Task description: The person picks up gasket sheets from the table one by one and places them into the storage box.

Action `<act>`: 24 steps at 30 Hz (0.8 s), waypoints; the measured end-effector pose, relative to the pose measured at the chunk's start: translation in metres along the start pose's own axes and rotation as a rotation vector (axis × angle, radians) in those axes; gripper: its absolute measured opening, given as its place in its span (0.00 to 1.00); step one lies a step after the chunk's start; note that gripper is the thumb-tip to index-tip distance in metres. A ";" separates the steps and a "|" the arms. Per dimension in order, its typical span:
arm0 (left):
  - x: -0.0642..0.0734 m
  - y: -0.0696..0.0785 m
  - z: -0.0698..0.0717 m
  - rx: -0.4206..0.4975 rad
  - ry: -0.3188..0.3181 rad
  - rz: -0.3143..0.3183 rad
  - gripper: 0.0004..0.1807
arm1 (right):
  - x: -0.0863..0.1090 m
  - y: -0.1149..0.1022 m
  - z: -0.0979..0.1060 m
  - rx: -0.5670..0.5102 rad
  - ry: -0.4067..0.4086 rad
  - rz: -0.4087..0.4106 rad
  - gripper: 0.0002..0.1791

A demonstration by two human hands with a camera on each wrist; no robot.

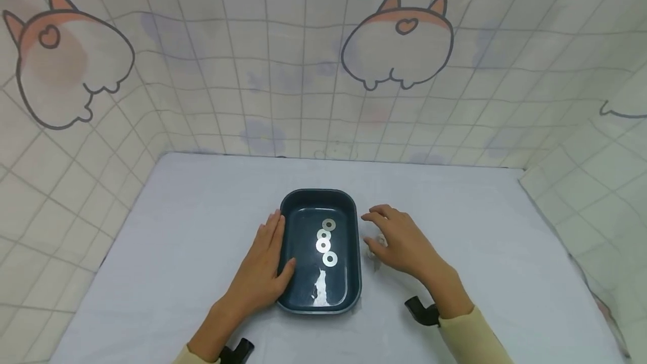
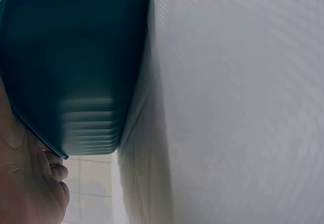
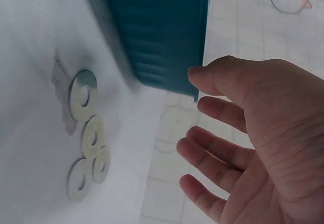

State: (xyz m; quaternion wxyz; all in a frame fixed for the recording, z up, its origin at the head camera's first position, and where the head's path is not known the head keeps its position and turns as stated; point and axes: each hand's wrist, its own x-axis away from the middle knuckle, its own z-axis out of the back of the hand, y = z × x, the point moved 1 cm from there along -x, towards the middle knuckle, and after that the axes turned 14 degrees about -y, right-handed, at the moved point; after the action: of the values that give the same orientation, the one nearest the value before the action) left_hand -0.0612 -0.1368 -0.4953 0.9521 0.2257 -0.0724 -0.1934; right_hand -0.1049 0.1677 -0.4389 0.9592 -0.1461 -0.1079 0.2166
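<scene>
A dark teal rectangular tray (image 1: pixel 303 291) sits on the white-covered table, and several flat metal washers (image 1: pixel 329 259) lie in a rough line on its floor. My left hand (image 1: pixel 260 268) rests along the tray's left rim, fingers straight, with the thumb over the edge. On the tray's right side, my right hand (image 1: pixel 401 243) is held above the table with fingers spread and loosely bent, nothing in them. Under it, several more washers (image 3: pixel 76 102) lie close together on the cloth, mostly hidden by the hand in the head view.
White cloth (image 1: pixel 202 195) covers the table. A grid-patterned curtain (image 1: pixel 288 72) with cartoon corgi drawings hangs behind and along both sides. Beside the right-hand washers, a small grey mark (image 3: pixel 62 89) shows on the cloth. Black straps with camera mounts (image 1: pixel 423 312) sit at both wrists.
</scene>
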 end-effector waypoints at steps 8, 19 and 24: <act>-0.001 0.003 0.002 0.015 -0.018 0.009 0.50 | 0.006 0.009 -0.015 -0.060 -0.002 -0.029 0.21; 0.001 0.001 0.003 0.015 -0.036 0.028 0.50 | 0.012 0.009 -0.030 -0.035 -0.003 -0.019 0.13; 0.001 0.002 0.002 0.024 -0.039 0.026 0.49 | 0.015 0.012 -0.040 -0.013 -0.034 -0.030 0.14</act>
State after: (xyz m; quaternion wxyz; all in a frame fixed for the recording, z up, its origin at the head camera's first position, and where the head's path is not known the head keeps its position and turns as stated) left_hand -0.0599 -0.1368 -0.4921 0.9501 0.2322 -0.0961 -0.1846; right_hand -0.0859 0.1756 -0.4779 0.9594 -0.1467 -0.1279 0.2039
